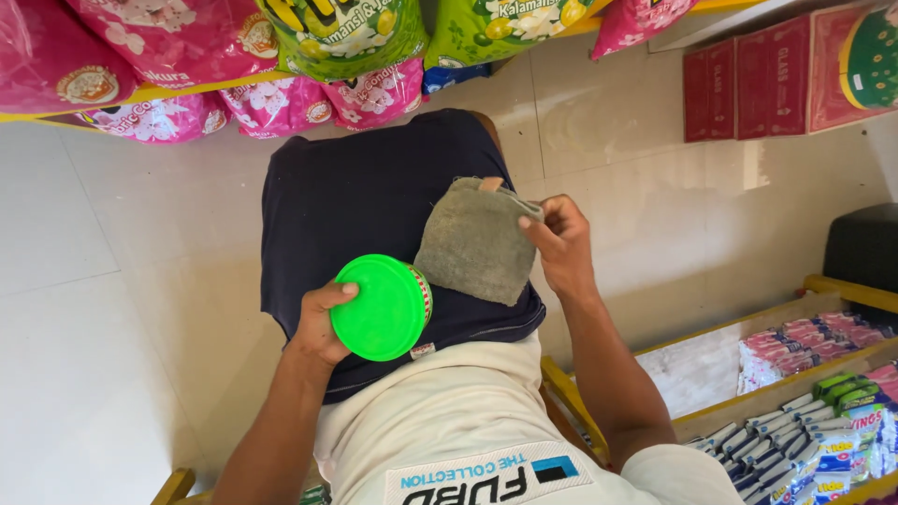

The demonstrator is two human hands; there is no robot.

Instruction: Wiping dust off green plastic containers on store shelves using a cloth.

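Observation:
My left hand [321, 327] grips a round container with a bright green lid [382, 307], held over my dark shorts [355, 196]. My right hand [561, 241] pinches the upper right corner of a grey-green cloth [473, 243]. The cloth hangs just right of the container and touches its edge. I look straight down at my lap and my cream shirt [458, 421].
Pink and green refill pouches [281, 47] hang on a yellow rack at the top. A yellow-framed shelf [795, 374] with several small sachets stands at the lower right. Red boxes [776, 79] lean at the top right. A dark stool [865, 248] is beside them. Pale floor tiles [94, 309] lie to the left.

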